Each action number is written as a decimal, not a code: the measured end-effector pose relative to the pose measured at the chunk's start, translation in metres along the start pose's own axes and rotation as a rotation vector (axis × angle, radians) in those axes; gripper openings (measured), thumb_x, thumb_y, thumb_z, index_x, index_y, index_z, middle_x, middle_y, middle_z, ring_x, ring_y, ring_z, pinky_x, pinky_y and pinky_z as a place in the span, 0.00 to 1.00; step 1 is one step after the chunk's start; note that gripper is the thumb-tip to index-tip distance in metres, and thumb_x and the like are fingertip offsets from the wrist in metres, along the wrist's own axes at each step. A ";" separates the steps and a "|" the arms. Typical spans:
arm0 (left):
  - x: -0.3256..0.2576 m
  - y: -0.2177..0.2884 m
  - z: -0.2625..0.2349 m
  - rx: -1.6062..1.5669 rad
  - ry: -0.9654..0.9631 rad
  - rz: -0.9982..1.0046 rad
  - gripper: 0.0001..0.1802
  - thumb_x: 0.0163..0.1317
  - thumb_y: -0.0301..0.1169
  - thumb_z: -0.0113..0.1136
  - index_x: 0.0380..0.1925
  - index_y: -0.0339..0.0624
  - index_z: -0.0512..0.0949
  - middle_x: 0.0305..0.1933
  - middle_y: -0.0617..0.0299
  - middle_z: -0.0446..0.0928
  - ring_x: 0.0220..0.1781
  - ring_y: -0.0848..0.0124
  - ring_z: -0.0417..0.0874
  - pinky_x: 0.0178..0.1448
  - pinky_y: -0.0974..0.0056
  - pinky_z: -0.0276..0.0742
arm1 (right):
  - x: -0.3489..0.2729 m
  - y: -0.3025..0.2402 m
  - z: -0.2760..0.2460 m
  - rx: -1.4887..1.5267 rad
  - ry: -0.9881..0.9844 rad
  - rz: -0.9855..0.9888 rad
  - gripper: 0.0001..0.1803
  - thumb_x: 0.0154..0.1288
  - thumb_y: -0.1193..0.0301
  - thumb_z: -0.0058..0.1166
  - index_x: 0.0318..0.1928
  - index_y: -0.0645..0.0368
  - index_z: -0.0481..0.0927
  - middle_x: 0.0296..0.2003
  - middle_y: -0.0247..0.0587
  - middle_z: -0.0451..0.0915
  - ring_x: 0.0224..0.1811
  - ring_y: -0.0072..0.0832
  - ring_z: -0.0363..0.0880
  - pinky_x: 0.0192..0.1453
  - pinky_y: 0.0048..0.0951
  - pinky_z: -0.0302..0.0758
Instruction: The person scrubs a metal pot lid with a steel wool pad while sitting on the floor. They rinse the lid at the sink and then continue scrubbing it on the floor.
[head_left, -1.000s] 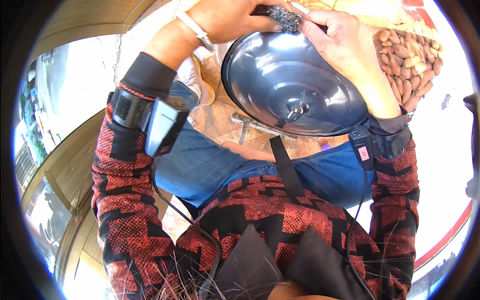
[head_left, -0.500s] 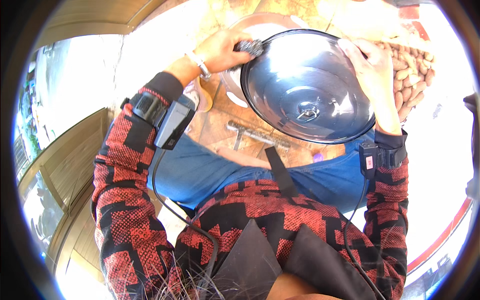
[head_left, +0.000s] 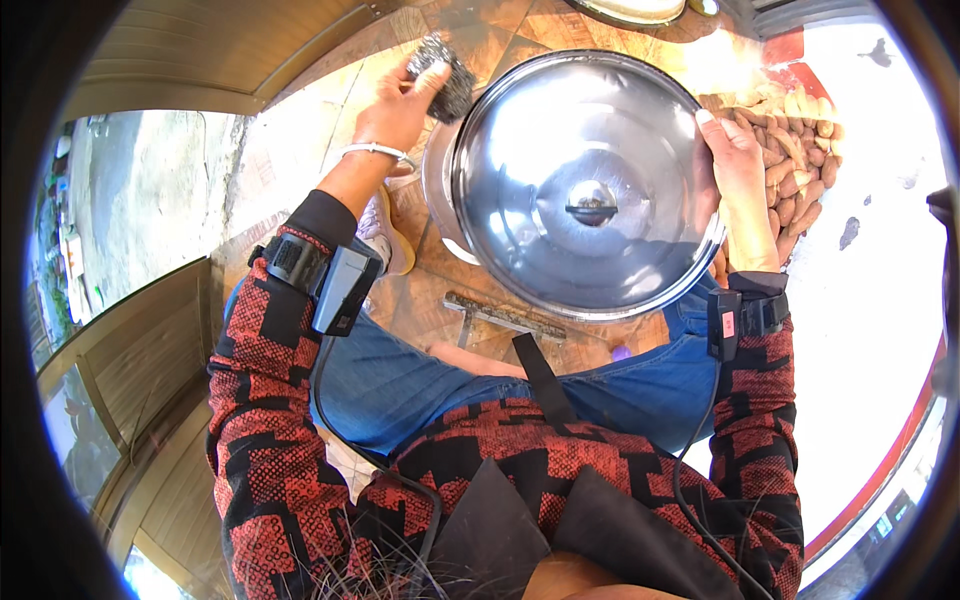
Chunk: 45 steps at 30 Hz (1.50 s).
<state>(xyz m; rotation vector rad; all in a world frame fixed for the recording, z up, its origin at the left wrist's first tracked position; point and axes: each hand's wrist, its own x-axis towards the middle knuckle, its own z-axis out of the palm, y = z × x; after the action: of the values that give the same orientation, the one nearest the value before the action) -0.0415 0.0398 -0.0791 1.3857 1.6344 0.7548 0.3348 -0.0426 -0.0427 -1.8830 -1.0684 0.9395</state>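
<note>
A shiny round metal pot lid (head_left: 540,250) is held up over the floor, its outer face and dark-based knob (head_left: 591,203) toward me. My right hand (head_left: 738,170) grips its right rim, thumb on the upper face and the other fingers partly hidden. Just off the upper left of the lid, my left hand (head_left: 395,115) is closed around a grey steel wool scrubber (head_left: 446,85). The scrubber appears apart from the rim. Behind the lid shows the left edge of a pale basin (head_left: 437,185); the lid hides the rest.
Brown elongated tubers (head_left: 795,185) lie heaped at the right. A narrow metal bar (head_left: 505,317) is on the tiled floor before my jeans. At the top is part of a round vessel (head_left: 640,12). A shoe (head_left: 378,235) stands left of the basin; wooden panels (head_left: 200,60) border the left.
The lid has been turned over from its inner face to its outer, knobbed face. My left hand with the scrubber has moved up and left, away from the rim; my right hand still holds the lid.
</note>
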 end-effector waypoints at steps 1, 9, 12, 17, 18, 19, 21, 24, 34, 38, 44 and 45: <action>0.001 -0.001 0.000 -0.048 0.006 0.034 0.23 0.65 0.44 0.66 0.52 0.40 0.81 0.43 0.55 0.84 0.43 0.70 0.83 0.47 0.66 0.77 | 0.001 0.003 0.000 0.009 0.012 0.017 0.15 0.72 0.62 0.56 0.37 0.61 0.86 0.21 0.23 0.75 0.22 0.11 0.66 0.26 0.17 0.64; -0.060 -0.035 0.088 0.234 0.057 0.582 0.25 0.58 0.33 0.68 0.58 0.49 0.80 0.60 0.45 0.75 0.60 0.49 0.76 0.63 0.53 0.73 | -0.037 0.028 0.050 0.444 0.111 0.319 0.24 0.78 0.56 0.43 0.31 0.62 0.76 0.13 0.40 0.72 0.06 0.32 0.67 0.09 0.33 0.66; -0.138 -0.048 0.137 0.101 0.045 0.287 0.27 0.54 0.27 0.68 0.57 0.54 0.80 0.66 0.46 0.70 0.67 0.43 0.69 0.69 0.49 0.69 | -0.068 0.056 0.071 0.398 0.317 0.275 0.27 0.78 0.54 0.45 0.29 0.64 0.77 0.12 0.32 0.67 0.11 0.20 0.65 0.16 0.26 0.62; -0.227 -0.075 0.171 -0.023 -0.213 0.543 0.34 0.41 0.16 0.66 0.54 0.50 0.81 0.63 0.51 0.72 0.66 0.47 0.72 0.72 0.49 0.67 | -0.103 0.113 0.087 0.332 0.393 0.186 0.27 0.80 0.54 0.43 0.44 0.68 0.83 0.34 0.35 0.80 0.37 0.20 0.74 0.42 0.25 0.73; -0.221 -0.088 0.174 -0.018 -0.206 0.585 0.32 0.41 0.16 0.66 0.52 0.49 0.82 0.61 0.51 0.73 0.65 0.47 0.73 0.70 0.49 0.69 | -0.104 0.123 0.086 0.329 0.408 0.203 0.27 0.79 0.54 0.43 0.47 0.69 0.82 0.37 0.36 0.80 0.40 0.21 0.75 0.45 0.25 0.73; -0.213 -0.104 0.171 0.005 -0.218 0.615 0.31 0.41 0.17 0.66 0.50 0.47 0.82 0.59 0.51 0.74 0.63 0.47 0.74 0.69 0.50 0.70 | -0.104 0.131 0.082 0.329 0.422 0.273 0.27 0.79 0.54 0.43 0.49 0.69 0.81 0.41 0.37 0.80 0.43 0.21 0.75 0.48 0.26 0.73; -0.194 -0.135 0.163 0.084 -0.278 0.515 0.27 0.44 0.17 0.64 0.48 0.45 0.82 0.57 0.51 0.75 0.61 0.50 0.75 0.65 0.53 0.73 | -0.100 0.143 0.073 0.428 0.340 0.264 0.31 0.79 0.51 0.43 0.59 0.71 0.74 0.53 0.43 0.77 0.53 0.28 0.76 0.57 0.29 0.74; -0.147 -0.173 0.162 0.134 -0.225 0.021 0.19 0.50 0.20 0.66 0.45 0.43 0.80 0.53 0.52 0.76 0.58 0.54 0.76 0.59 0.54 0.75 | -0.095 0.153 0.067 0.515 0.288 0.367 0.36 0.77 0.48 0.44 0.65 0.71 0.68 0.61 0.48 0.74 0.59 0.34 0.76 0.64 0.33 0.74; -0.005 -0.231 0.167 0.682 -0.489 -0.026 0.15 0.61 0.33 0.58 0.49 0.48 0.80 0.51 0.51 0.81 0.55 0.48 0.80 0.59 0.51 0.78 | -0.088 0.165 0.059 0.652 0.205 0.602 0.24 0.76 0.59 0.51 0.60 0.67 0.73 0.55 0.43 0.77 0.56 0.33 0.77 0.62 0.33 0.75; -0.032 -0.176 0.144 0.522 0.005 -0.223 0.19 0.55 0.38 0.62 0.45 0.42 0.78 0.41 0.46 0.84 0.48 0.47 0.83 0.56 0.49 0.77 | -0.080 0.163 0.062 0.740 0.304 0.546 0.22 0.76 0.62 0.51 0.60 0.65 0.73 0.56 0.42 0.78 0.56 0.33 0.78 0.61 0.36 0.75; -0.138 -0.106 0.166 -0.041 -0.143 0.134 0.07 0.52 0.32 0.67 0.31 0.44 0.80 0.31 0.53 0.82 0.36 0.52 0.83 0.48 0.53 0.75 | -0.088 0.144 0.089 0.809 0.227 0.413 0.10 0.76 0.69 0.49 0.48 0.62 0.78 0.43 0.37 0.81 0.44 0.27 0.81 0.51 0.30 0.79; -0.156 -0.099 0.175 -0.090 -0.170 0.179 0.08 0.50 0.31 0.68 0.32 0.46 0.81 0.31 0.55 0.81 0.37 0.54 0.82 0.51 0.54 0.72 | -0.091 0.142 0.094 0.823 0.182 0.416 0.11 0.77 0.68 0.49 0.50 0.62 0.77 0.44 0.37 0.81 0.45 0.27 0.81 0.52 0.31 0.79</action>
<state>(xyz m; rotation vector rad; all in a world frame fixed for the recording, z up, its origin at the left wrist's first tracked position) 0.0720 -0.1456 -0.2119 1.5028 1.3427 0.7804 0.2678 -0.1512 -0.1871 -1.4470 -0.1065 1.1750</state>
